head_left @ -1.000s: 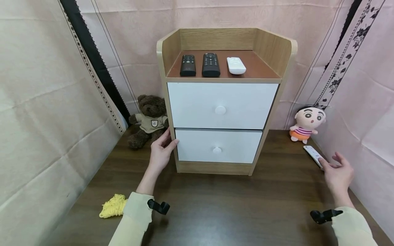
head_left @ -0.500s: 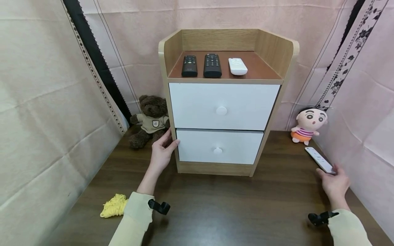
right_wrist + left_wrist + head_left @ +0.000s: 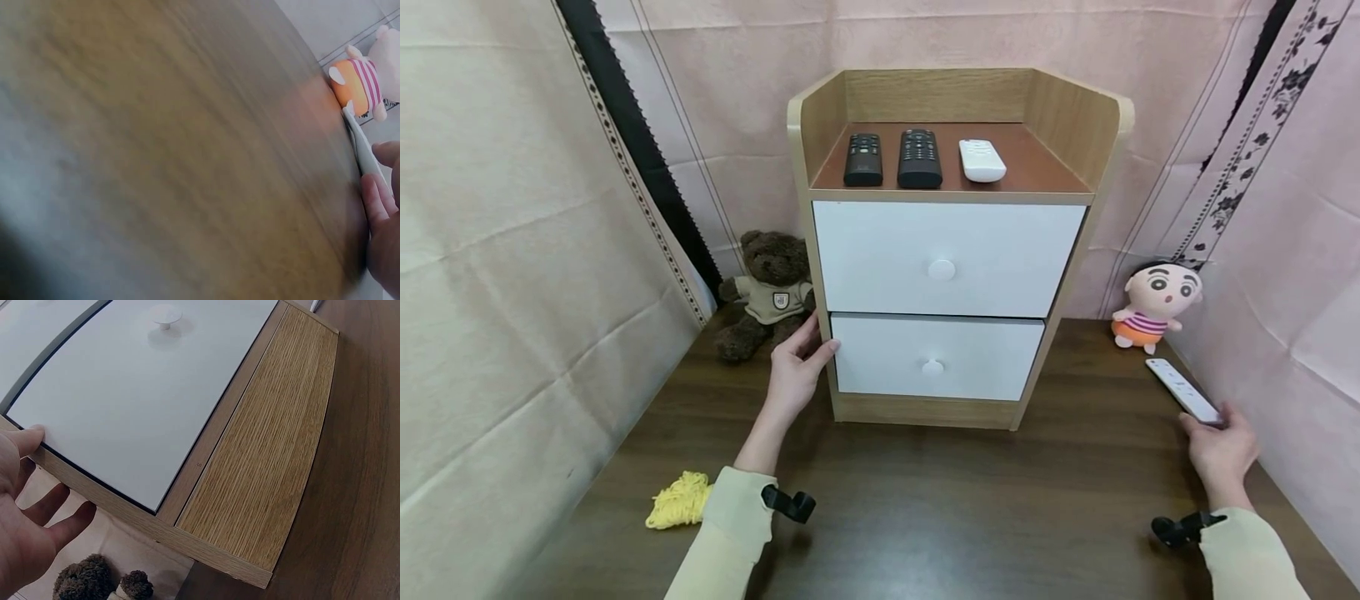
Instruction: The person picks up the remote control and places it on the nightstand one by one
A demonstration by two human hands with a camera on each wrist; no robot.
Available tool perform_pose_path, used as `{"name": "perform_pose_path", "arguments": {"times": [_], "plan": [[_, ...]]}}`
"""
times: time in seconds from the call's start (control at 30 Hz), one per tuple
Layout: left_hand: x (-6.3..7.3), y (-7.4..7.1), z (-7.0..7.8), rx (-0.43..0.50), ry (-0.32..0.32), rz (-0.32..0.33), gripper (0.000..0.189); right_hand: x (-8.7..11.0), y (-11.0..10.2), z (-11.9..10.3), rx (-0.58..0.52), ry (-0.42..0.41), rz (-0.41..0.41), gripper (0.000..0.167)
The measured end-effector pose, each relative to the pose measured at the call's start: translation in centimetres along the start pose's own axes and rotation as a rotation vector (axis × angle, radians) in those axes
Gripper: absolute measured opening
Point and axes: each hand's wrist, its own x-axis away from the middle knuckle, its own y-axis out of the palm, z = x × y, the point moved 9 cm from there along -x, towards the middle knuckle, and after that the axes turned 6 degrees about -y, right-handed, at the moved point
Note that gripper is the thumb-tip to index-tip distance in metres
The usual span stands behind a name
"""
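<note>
In the head view, a small wooden cabinet (image 3: 925,410) with two white drawers stands at the back of the table. My left hand (image 3: 793,375) holds its left side edge, thumb on the front and fingers along the side; the left wrist view shows the thumb (image 3: 30,439) beside the white drawer front (image 3: 137,406). At the far right, my right hand (image 3: 1221,454) grips the near end of a slim white remote control (image 3: 1182,390). In the right wrist view the remote (image 3: 364,147) appears edge-on, low over the table, with fingers (image 3: 374,200) alongside it.
Two black remotes (image 3: 863,160) (image 3: 919,160) and a white one (image 3: 982,161) lie on the cabinet top. A brown teddy bear (image 3: 771,292) sits left of it, a cartoon doll (image 3: 1153,304) right. Yellow yarn (image 3: 679,502) lies front left. Curtains (image 3: 550,333) border the table (image 3: 955,508).
My right hand has come round the near end of the white remote and taken hold of it. The left hand stays on the cabinet's edge.
</note>
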Motion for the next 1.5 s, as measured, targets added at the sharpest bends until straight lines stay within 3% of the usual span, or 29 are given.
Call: {"name": "perform_pose_path", "arguments": {"times": [0.37, 0.73, 1.07, 1.17, 1.37, 1.5], "plan": [[0.0, 0.4, 0.2, -0.012, 0.013, -0.011, 0.061, -0.5, -0.5, 1.8, -0.035, 0.106, -0.024, 0.068], [-0.1, 0.4, 0.1, -0.012, 0.008, -0.017, 0.061, -0.3, -0.1, 1.6, 0.029, 0.054, -0.049, 0.058], [-0.1, 0.4, 0.3, -0.007, 0.014, -0.008, 0.061, -0.6, -0.1, 1.6, 0.020, 0.089, -0.054, 0.057], [-0.1, 0.3, 0.1, 0.001, 0.007, -0.008, 0.061, -0.7, -0.2, 1.8, -0.052, 0.122, -0.052, 0.059], [0.0, 0.1, 0.0, 0.001, 0.000, 0.003, 0.061, -0.3, 0.1, 2.4, -0.411, 0.254, -0.013, 0.058], [0.0, -0.1, -0.1, 0.002, -0.001, 0.008, 0.061, 0.3, 0.3, 2.5, -0.563, 0.332, 0.003, 0.057]]}}
